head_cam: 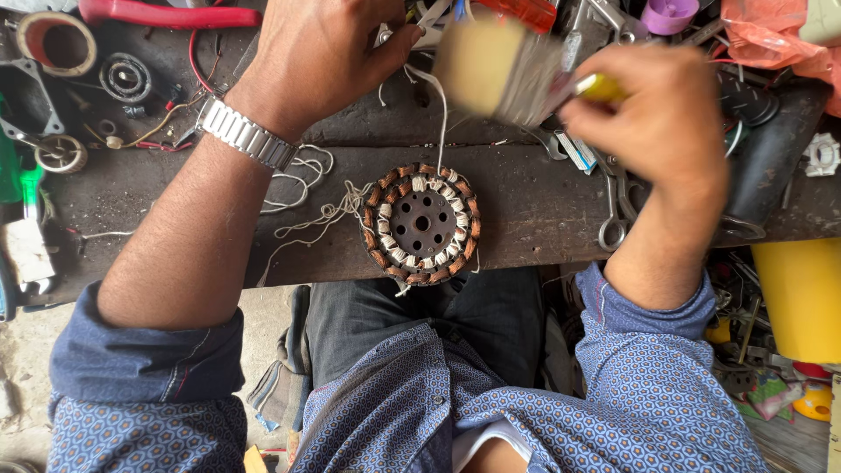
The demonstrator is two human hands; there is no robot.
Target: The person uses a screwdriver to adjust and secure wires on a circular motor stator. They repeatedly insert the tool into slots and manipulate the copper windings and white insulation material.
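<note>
A round motor stator [421,223] with copper-coloured windings and white ties lies on the dark wooden workbench [526,201] near its front edge. A white string [441,114] runs from the stator up to my left hand [320,52], which pinches it between the fingers and wears a metal watch [245,133]. My right hand [653,118] grips the yellow handle of a flat paintbrush [508,66], blurred by motion, above and right of the stator.
Loose white string [307,188] lies left of the stator. Tools crowd the bench: a red-handled tool [166,14], a tape ring [54,39], spanners [613,219], a purple cup [670,13]. A yellow bucket [802,298] stands at the right.
</note>
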